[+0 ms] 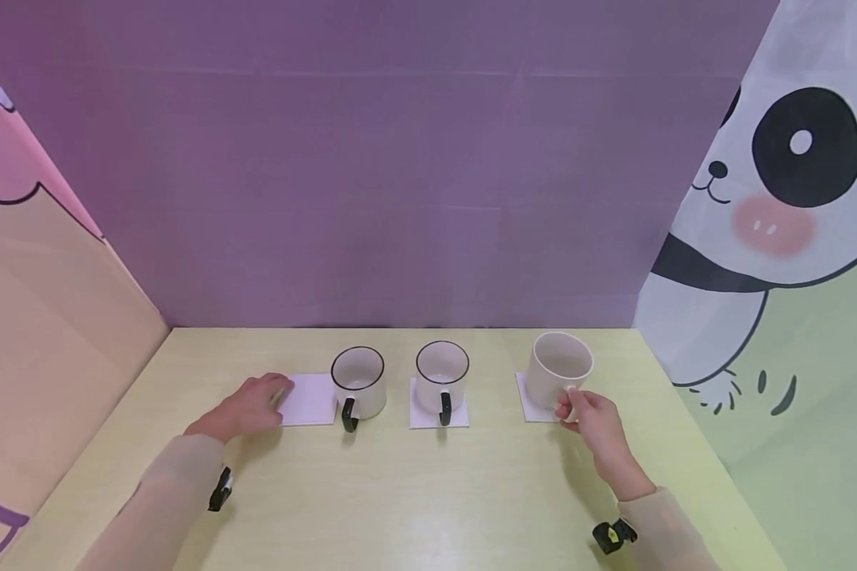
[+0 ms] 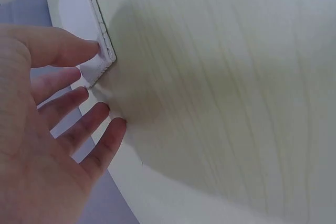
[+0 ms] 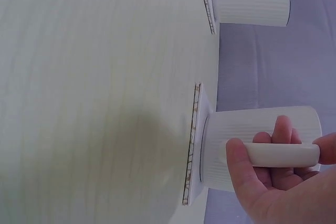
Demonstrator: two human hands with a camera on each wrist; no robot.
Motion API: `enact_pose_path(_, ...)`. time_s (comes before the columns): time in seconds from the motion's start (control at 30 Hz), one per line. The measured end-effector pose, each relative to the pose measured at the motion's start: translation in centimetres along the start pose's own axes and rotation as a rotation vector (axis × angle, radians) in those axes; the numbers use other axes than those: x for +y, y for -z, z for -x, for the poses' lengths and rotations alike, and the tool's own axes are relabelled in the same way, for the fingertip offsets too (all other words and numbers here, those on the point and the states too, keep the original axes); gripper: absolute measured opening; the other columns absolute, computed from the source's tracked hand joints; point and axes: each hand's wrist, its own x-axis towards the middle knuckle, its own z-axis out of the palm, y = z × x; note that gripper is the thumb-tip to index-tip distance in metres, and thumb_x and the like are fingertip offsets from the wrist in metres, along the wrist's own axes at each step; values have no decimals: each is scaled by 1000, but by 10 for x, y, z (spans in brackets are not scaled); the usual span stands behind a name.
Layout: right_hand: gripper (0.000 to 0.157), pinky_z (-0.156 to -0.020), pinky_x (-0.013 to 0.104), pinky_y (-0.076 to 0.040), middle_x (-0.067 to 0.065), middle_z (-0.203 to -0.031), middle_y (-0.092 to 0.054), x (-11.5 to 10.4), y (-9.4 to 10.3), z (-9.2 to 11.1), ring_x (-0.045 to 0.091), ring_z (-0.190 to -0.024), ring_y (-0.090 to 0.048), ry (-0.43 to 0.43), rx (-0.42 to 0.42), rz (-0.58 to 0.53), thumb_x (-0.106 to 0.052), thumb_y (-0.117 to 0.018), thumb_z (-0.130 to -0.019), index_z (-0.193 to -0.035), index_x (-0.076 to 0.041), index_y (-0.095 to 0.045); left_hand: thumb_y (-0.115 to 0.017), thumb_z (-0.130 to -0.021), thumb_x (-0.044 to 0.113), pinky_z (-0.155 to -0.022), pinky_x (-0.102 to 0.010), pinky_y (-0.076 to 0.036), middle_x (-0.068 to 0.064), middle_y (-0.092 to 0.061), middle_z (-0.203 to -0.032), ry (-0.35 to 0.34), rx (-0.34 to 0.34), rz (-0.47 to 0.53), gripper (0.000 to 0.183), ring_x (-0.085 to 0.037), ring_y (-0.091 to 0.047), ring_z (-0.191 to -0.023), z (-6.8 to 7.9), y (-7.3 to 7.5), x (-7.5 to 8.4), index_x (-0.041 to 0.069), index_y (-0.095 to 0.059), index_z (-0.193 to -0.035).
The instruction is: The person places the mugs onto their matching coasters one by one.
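On the right, a plain white mug (image 1: pixel 555 373) stands on a square white cardboard coaster (image 1: pixel 532 409). My right hand (image 1: pixel 596 428) grips the mug's handle (image 3: pixel 283 155), with fingers curled round it. At the left, my left hand (image 1: pixel 253 406) is at the left edge of another white coaster (image 1: pixel 310 400), fingers spread. In the left wrist view its thumb lies at the coaster's corner (image 2: pixel 105 59); whether it presses there I cannot tell. A black-rimmed mug (image 1: pixel 360 388) with a black handle stands at that coaster's right edge, beside it on the table.
A second black-rimmed mug (image 1: pixel 441 381) stands on a coaster (image 1: pixel 420 419) in the middle, its handle toward me. The pale wooden table (image 1: pixel 400 500) meets a purple backdrop (image 1: pixel 400 198) behind. Printed panels rise at both sides, with a panda (image 1: pixel 743 214) at the right.
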Motion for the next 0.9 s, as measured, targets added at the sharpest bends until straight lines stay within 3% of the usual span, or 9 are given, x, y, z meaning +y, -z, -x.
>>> enact_pose_path(0.27,38,-83,30,-57,9,-90,-68,2,1,1,14,-87,-62,40,22,28,-19,-44,-109,-112,14,-62,-61,-74,4,-107,-66,-38,-30,-46,-147,8,-23,-12,64,-53,-42,-130,0,2,4,-10,-55,-137)
enact_pose_path(0.4,41,-75,32,-52,16,-97,-70,-1,6,7,20,-87,-61,111,69,278,-26,-47,-107,-109,9,-67,-61,-75,3,-106,-64,-39,-31,-49,-145,-10,-29,11,64,-53,-44,-127,0,3,2,-11,-54,-137)
enact_pose_path(0.53,43,-71,44,-51,21,-103,-69,-15,8,22,31,-88,-63,198,108,590,-30,-50,-104,-115,7,-67,-61,-75,3,-107,-64,-38,-31,-49,-144,-14,-45,25,64,-53,-45,-127,-1,4,-1,-11,-53,-137)
enact_pose_path(0.63,43,-73,54,-53,22,-107,-68,-28,6,34,39,-94,-64,262,147,710,-28,-52,-102,-121,8,-65,-62,-75,2,-108,-64,-37,-31,-49,-144,-12,-54,32,64,-52,-45,-128,-2,4,-2,-11,-53,-137)
enact_pose_path(0.73,41,-76,56,-52,22,-107,-68,-40,-2,41,40,-98,-63,333,178,725,-26,-53,-101,-122,7,-65,-61,-75,1,-107,-65,-37,-31,-50,-144,-10,-57,45,64,-52,-46,-126,-2,6,-2,-10,-53,-137)
enact_pose_path(0.9,27,-77,53,-53,17,-101,-70,-47,-23,48,34,-93,-66,514,199,635,-16,-58,-98,-112,4,-70,-60,-73,-1,-106,-66,-37,-30,-50,-144,-4,-60,57,66,-51,-46,-125,-3,6,-2,-9,-53,-138)
